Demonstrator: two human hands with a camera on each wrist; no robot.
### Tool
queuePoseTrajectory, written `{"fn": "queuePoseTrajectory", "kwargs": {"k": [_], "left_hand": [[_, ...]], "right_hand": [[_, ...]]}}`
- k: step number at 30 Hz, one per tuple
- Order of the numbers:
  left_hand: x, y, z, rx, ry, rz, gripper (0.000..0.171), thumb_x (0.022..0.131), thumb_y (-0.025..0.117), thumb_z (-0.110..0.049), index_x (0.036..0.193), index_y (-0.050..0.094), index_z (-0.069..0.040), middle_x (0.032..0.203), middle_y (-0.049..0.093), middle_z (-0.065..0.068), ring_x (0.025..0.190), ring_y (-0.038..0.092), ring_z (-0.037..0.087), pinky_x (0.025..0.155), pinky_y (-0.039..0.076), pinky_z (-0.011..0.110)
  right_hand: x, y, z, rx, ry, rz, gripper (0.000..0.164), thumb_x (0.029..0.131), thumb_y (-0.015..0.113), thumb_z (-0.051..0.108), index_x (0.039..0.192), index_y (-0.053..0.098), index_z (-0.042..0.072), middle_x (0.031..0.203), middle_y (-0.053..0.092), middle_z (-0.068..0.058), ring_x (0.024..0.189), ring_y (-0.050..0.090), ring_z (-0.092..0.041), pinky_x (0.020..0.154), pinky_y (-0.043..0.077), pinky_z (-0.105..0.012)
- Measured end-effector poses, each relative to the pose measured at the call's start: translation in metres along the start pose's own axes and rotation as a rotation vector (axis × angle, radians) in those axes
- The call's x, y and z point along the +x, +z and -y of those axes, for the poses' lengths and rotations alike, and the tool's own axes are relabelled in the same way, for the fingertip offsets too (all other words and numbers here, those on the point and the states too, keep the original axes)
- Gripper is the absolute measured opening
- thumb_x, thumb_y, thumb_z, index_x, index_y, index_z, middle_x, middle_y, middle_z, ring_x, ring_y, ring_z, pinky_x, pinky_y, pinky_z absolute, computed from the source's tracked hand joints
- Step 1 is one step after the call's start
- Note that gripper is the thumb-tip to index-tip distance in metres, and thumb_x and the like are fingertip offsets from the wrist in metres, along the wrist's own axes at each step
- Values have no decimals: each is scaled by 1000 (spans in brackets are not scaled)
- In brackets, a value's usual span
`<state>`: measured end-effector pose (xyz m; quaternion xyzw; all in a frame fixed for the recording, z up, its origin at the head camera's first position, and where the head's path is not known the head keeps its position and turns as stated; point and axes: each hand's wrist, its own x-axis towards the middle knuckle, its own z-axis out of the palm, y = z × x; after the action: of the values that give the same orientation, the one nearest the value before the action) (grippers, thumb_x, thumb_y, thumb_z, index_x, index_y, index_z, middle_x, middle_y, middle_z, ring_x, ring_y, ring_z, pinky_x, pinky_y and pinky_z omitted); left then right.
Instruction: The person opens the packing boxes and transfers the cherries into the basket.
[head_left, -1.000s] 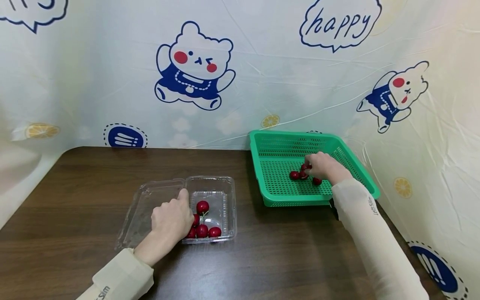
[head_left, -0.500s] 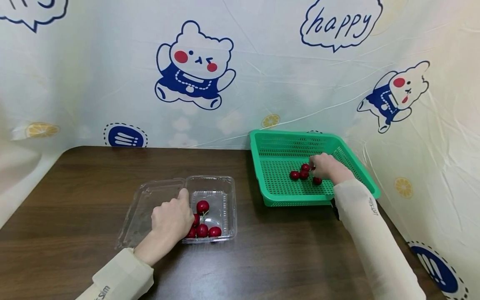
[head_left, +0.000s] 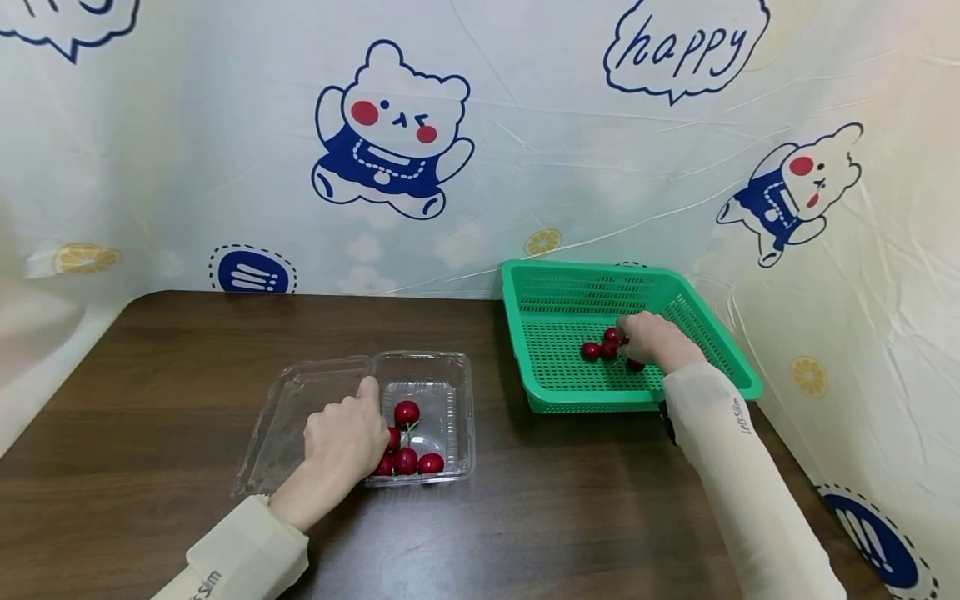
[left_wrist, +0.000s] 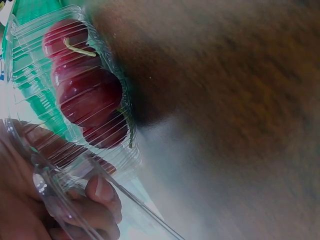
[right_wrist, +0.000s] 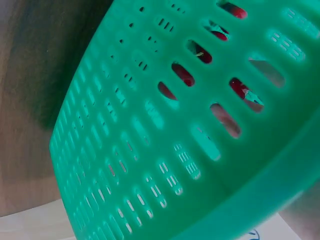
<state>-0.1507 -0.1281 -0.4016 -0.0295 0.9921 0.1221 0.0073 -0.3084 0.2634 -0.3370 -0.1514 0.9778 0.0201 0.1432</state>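
Note:
In the head view my left hand grips the hinge side of an open clear plastic container; the left wrist view shows its fingers curled at the clear edge. Several red cherries, some with green stems, lie in the container's near part. My right hand reaches down into a green slotted basket, its bent fingers among several cherries. Its fingertips are hidden, so I cannot tell whether they pinch a cherry. The right wrist view is mostly blocked by the basket wall, with red cherries glimpsed through slots.
The container's clear lid lies folded out to the left on the brown wooden table. A printed cloth hangs behind the table and along its right side, close to the basket.
My right hand has shifted slightly right among the cherries, uncovering a little more of them. The left hand and container stay in place.

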Motion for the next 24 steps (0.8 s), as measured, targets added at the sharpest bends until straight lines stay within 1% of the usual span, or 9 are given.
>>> {"fn": "queuePoseTrajectory", "kwargs": {"k": [3, 9, 11, 16, 20, 24], "left_hand": [[0, 0, 0, -1, 0, 0, 14, 88, 50, -14, 91, 42, -3, 62, 57, 16, 50, 55, 32, 45, 43, 44], [0, -1, 0, -3, -3, 9, 14, 88, 51, -14, 92, 42, -3, 61, 56, 15, 50, 55, 32, 45, 43, 43], [0, -1, 0, 0, -2, 9, 15, 89, 51, -15, 92, 42, -3, 61, 56, 15, 50, 55, 31, 45, 43, 43], [0, -1, 0, 0, 1, 8, 15, 89, 51, -15, 92, 42, -3, 61, 56, 15, 50, 54, 31, 45, 42, 43], [0, -1, 0, -2, 3, 8, 15, 89, 51, -14, 92, 42, -3, 61, 56, 15, 49, 54, 31, 45, 42, 42], [-1, -1, 0, -1, 4, 7, 15, 89, 51, -14, 93, 42, -3, 60, 56, 15, 49, 54, 31, 45, 42, 42]], "right_hand": [[1, 1, 1, -6, 10, 7, 28, 94, 64, 13, 118, 62, 0, 109, 67, -20, 86, 63, -26, 76, 54, -43], [2, 2, 1, -17, 24, 33, 35, 95, 63, 13, 126, 59, -1, 123, 64, -23, 108, 63, -37, 89, 53, -51], [1, 2, 1, -14, 26, 32, 36, 95, 62, 13, 128, 59, 0, 125, 63, -24, 111, 62, -38, 91, 52, -52], [-1, 0, 1, 3, 30, 22, 35, 95, 61, 11, 128, 60, 1, 125, 64, -23, 106, 63, -35, 91, 52, -52], [-1, 0, 0, -4, 21, 25, 33, 95, 59, 10, 127, 61, 0, 125, 63, -24, 100, 64, -32, 87, 54, -49], [0, -2, -2, -10, 10, 32, 32, 95, 60, 11, 125, 61, -1, 123, 63, -25, 92, 64, -28, 82, 55, -45]]}}
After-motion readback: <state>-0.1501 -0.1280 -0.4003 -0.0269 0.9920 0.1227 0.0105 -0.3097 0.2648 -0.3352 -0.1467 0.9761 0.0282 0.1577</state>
